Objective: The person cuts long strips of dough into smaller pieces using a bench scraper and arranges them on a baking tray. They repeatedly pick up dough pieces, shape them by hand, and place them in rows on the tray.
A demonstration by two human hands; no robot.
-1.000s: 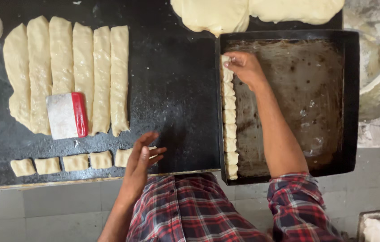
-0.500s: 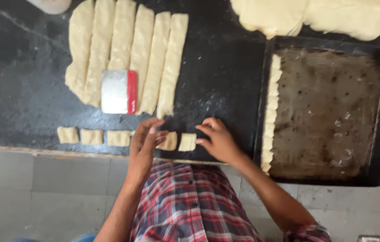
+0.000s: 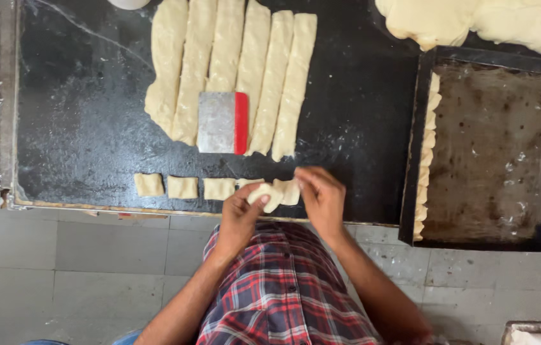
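Lifting small dough pieces (image 3: 269, 195) off the counter's (image 3: 91, 128) near edge, I have my left hand (image 3: 240, 214) pinched on one and my right hand (image 3: 321, 195) closed on another. I judge light pressure best, so the soft squares keep shape.
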